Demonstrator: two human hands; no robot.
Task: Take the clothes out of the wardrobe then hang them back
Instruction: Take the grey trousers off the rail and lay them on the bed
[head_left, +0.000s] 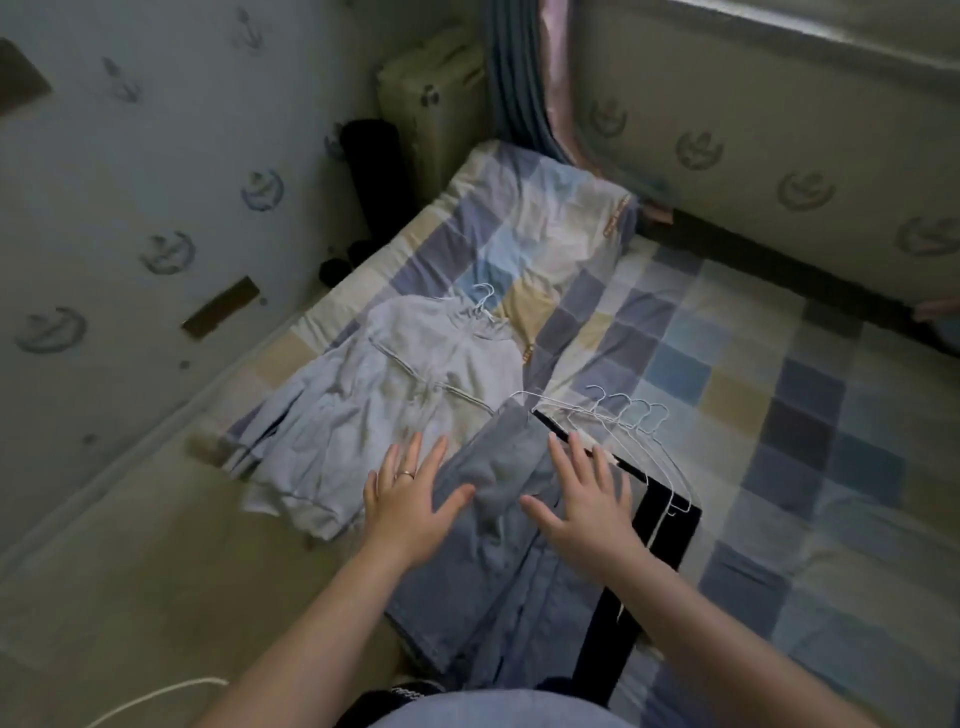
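L hand (410, 499) & R hand (587, 499), fingers spread, gripping nothing, over blue clothes (498, 566) piled on bed (779, 405) w/ wire hangers (631, 415) at top; prob. soft, light, floppy, so grab by hanger hooks.

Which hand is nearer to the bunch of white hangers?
Right. The right hand has its fingertips beside the white hangers; the left hand is farther off, at the blue garment's other edge, by the pale hoodie.
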